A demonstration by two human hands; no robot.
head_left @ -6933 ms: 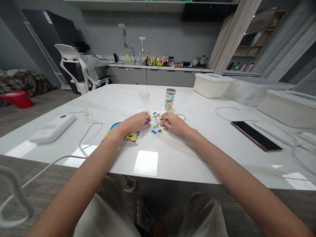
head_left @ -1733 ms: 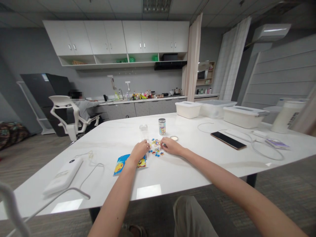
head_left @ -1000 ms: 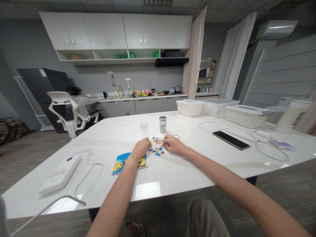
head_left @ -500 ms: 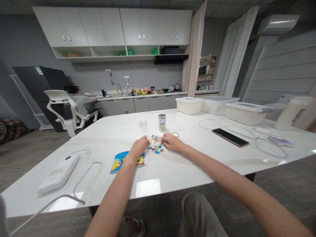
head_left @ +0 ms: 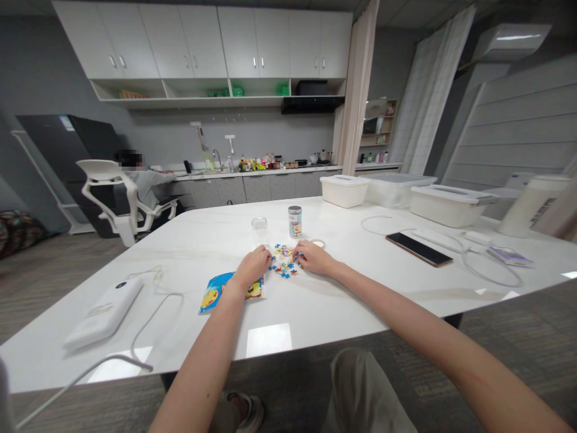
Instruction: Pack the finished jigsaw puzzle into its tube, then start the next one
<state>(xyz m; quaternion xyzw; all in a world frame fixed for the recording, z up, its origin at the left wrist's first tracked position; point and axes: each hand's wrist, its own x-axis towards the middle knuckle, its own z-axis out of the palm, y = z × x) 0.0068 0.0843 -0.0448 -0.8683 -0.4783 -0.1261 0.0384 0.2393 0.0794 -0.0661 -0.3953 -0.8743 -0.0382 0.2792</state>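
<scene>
A loose pile of small colourful jigsaw pieces [head_left: 285,268] lies on the white table between my hands. At the pile's left edge is my left hand [head_left: 255,266], its fingers curled and pressed together; what they pinch, if anything, is too small to make out. My right hand [head_left: 314,257] rests at the right edge, fingers bent down onto the pieces, tips partly hidden. Under my left forearm lies a blue and yellow cartoon picture sheet [head_left: 215,291], partly covered. Behind the pile stand a clear jar [head_left: 260,230] and a cartoon-printed jar with a grey lid [head_left: 295,223].
A round lid or ring [head_left: 318,243] lies behind my right hand. To the right are a phone [head_left: 419,249], white cables and lidded plastic boxes [head_left: 344,192]. At left lie a white power bank [head_left: 106,313] and a cable. A person sits in a white chair [head_left: 130,198] beyond.
The view has shifted slightly, so everything sits a little higher and further left in the picture. Both hands stay at the pile, with only small finger movements.
</scene>
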